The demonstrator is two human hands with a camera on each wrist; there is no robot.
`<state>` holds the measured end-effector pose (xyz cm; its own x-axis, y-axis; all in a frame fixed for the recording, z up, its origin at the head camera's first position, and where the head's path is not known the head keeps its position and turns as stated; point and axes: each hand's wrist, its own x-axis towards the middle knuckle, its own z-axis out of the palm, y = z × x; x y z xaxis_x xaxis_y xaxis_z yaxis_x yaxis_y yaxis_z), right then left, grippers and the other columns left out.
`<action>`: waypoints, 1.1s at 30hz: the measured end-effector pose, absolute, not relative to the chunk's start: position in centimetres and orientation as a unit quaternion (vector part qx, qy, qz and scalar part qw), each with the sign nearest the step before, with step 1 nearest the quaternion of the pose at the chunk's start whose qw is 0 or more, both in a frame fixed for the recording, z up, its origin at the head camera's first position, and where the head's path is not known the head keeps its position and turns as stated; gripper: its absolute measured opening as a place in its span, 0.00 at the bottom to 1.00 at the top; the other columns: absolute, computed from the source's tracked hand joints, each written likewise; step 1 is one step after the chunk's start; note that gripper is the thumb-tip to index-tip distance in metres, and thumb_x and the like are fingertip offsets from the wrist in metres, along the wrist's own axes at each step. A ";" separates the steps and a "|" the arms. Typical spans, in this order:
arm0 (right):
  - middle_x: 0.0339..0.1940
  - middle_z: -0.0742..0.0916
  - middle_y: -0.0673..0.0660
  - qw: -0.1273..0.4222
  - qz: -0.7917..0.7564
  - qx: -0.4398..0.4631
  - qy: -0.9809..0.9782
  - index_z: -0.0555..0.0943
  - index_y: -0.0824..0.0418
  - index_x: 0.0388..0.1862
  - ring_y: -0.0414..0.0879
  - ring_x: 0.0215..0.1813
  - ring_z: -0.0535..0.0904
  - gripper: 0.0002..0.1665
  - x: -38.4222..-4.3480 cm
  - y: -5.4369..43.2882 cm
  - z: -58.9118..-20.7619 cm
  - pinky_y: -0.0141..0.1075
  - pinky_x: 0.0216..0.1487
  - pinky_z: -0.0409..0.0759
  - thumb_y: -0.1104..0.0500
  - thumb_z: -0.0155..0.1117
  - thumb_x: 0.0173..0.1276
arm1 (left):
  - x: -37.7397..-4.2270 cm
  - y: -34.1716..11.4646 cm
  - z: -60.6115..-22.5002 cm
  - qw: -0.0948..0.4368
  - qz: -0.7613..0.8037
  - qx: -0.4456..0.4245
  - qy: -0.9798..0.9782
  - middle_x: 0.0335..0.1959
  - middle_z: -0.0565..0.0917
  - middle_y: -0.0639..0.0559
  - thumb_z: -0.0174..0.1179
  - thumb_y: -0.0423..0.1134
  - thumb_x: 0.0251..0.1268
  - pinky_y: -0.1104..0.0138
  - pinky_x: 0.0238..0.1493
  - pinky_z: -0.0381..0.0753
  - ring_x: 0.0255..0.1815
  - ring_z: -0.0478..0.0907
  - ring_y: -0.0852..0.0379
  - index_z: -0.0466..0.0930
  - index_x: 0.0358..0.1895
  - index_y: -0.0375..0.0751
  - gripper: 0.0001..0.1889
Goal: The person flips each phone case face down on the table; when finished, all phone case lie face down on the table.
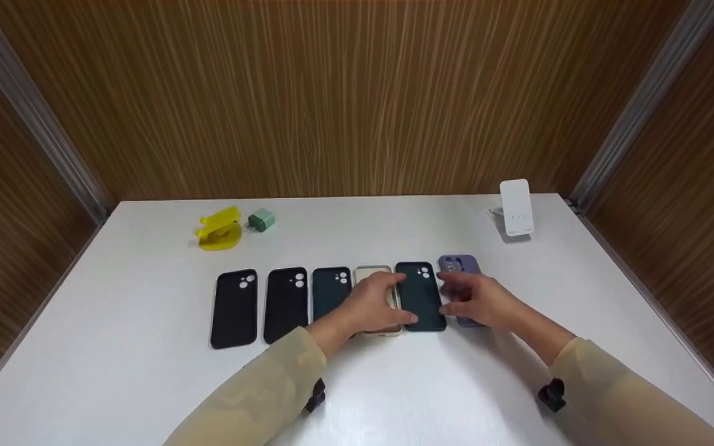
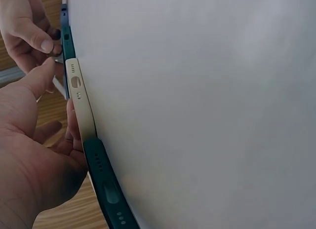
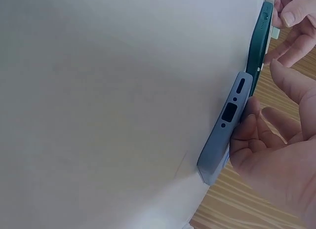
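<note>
Fingers (image 1: 388, 279) at both sides, dark-green case (image 1: 423, 299) between.

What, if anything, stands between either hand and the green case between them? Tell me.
Nothing visible blocks the green case: the left hand reaches over the cream case, the right hand over the purple case, both lying below the hands.

Matt, plastic-looking phone cases (image 1: 235, 313) on smooth, slightly glossy counter (image 1: 115, 371).
Wood-grain back panel (image 1: 344, 99); dull metal-looking corner strips (image 1: 32, 108); yellow stand (image 1: 220, 225) smooth plastic; sleeves (image 1: 264, 387) cloth.
</note>
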<state>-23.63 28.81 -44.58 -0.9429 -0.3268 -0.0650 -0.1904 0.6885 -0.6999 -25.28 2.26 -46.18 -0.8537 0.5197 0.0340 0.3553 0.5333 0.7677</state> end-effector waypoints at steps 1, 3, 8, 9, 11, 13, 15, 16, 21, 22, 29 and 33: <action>0.51 0.86 0.59 0.095 -0.366 -0.142 0.915 0.75 0.67 0.75 0.50 0.44 0.78 0.39 -23.6 28.8 -44.6 0.37 0.45 0.79 0.59 0.78 0.69 | -25.3 2.2 -46.2 0.099 0.410 0.254 0.870 0.75 0.74 0.40 0.81 0.46 0.58 0.55 0.77 0.67 0.76 0.70 0.44 0.72 0.76 0.36 0.44; 0.50 0.86 0.58 0.098 -0.364 -0.139 0.916 0.75 0.67 0.75 0.50 0.44 0.77 0.39 -23.6 28.7 -44.6 0.36 0.43 0.78 0.58 0.78 0.68 | -25.2 2.2 -46.1 0.099 0.404 0.257 0.872 0.75 0.74 0.40 0.81 0.46 0.57 0.55 0.76 0.67 0.76 0.70 0.44 0.72 0.77 0.36 0.45; 0.49 0.86 0.58 0.100 -0.362 -0.138 0.916 0.75 0.67 0.75 0.50 0.43 0.77 0.40 -23.6 28.6 -44.5 0.36 0.42 0.77 0.59 0.79 0.67 | -25.0 2.3 -46.1 0.097 0.383 0.268 0.879 0.75 0.74 0.40 0.83 0.46 0.54 0.57 0.75 0.69 0.74 0.72 0.44 0.71 0.77 0.36 0.47; 0.49 0.86 0.58 0.099 -0.360 -0.139 0.917 0.76 0.67 0.75 0.50 0.43 0.77 0.39 -23.6 28.5 -44.5 0.37 0.42 0.77 0.59 0.79 0.67 | -25.0 2.3 -46.1 0.098 0.380 0.269 0.880 0.75 0.73 0.40 0.84 0.46 0.54 0.58 0.75 0.69 0.74 0.73 0.44 0.71 0.78 0.36 0.48; 0.49 0.86 0.58 0.100 -0.357 -0.141 0.918 0.76 0.67 0.75 0.50 0.43 0.77 0.39 -23.6 28.5 -44.5 0.37 0.42 0.77 0.59 0.79 0.67 | -24.9 2.3 -46.1 0.099 0.374 0.272 0.881 0.75 0.73 0.41 0.84 0.45 0.53 0.58 0.76 0.68 0.73 0.73 0.44 0.71 0.78 0.36 0.49; 0.48 0.86 0.59 0.100 -0.353 -0.141 0.920 0.76 0.68 0.74 0.50 0.43 0.77 0.39 -23.6 28.5 -44.5 0.38 0.42 0.77 0.59 0.79 0.67 | -24.9 2.4 -46.2 0.096 0.369 0.276 0.882 0.75 0.73 0.41 0.84 0.45 0.52 0.59 0.76 0.68 0.73 0.73 0.45 0.71 0.78 0.35 0.49; 0.47 0.86 0.58 0.102 -0.349 -0.137 0.921 0.76 0.67 0.75 0.50 0.43 0.77 0.39 -23.6 28.4 -44.5 0.38 0.42 0.77 0.59 0.78 0.68 | -24.9 2.5 -46.3 0.089 0.363 0.283 0.883 0.74 0.74 0.40 0.85 0.45 0.51 0.59 0.75 0.69 0.72 0.74 0.45 0.71 0.77 0.34 0.49; 0.47 0.86 0.58 0.104 -0.347 -0.136 0.922 0.76 0.67 0.75 0.50 0.43 0.77 0.39 -23.6 28.5 -44.6 0.38 0.42 0.77 0.60 0.78 0.68 | -24.9 2.5 -46.3 0.087 0.361 0.285 0.884 0.74 0.74 0.40 0.85 0.45 0.51 0.60 0.75 0.69 0.72 0.74 0.45 0.72 0.77 0.34 0.49; 0.46 0.86 0.58 0.110 -0.345 -0.134 0.922 0.75 0.67 0.75 0.51 0.43 0.77 0.39 -23.7 28.6 -44.5 0.40 0.43 0.77 0.60 0.78 0.68 | -24.9 2.7 -46.4 0.085 0.357 0.288 0.884 0.73 0.74 0.40 0.84 0.45 0.51 0.60 0.74 0.70 0.71 0.75 0.45 0.72 0.76 0.34 0.48; 0.46 0.86 0.58 0.112 -0.345 -0.134 0.922 0.75 0.67 0.75 0.51 0.43 0.77 0.39 -23.7 28.6 -44.5 0.41 0.43 0.78 0.59 0.78 0.68 | -24.9 2.7 -46.4 0.087 0.357 0.287 0.884 0.73 0.74 0.40 0.84 0.45 0.51 0.60 0.75 0.70 0.71 0.74 0.45 0.72 0.76 0.34 0.48; 0.46 0.86 0.57 0.121 -0.344 -0.134 0.921 0.78 0.64 0.74 0.51 0.44 0.77 0.37 -23.7 28.6 -44.4 0.43 0.46 0.77 0.57 0.78 0.68 | -25.2 2.8 -46.6 0.094 0.344 0.282 0.891 0.76 0.72 0.41 0.83 0.48 0.53 0.61 0.76 0.68 0.74 0.73 0.45 0.72 0.76 0.32 0.48; 0.51 0.88 0.58 0.123 -0.348 -0.135 0.920 0.79 0.64 0.73 0.51 0.47 0.79 0.35 -23.7 28.8 -44.2 0.45 0.51 0.79 0.57 0.77 0.69 | -25.3 2.8 -46.5 0.094 0.340 0.285 0.892 0.76 0.71 0.41 0.83 0.49 0.53 0.62 0.75 0.68 0.74 0.72 0.45 0.73 0.75 0.31 0.48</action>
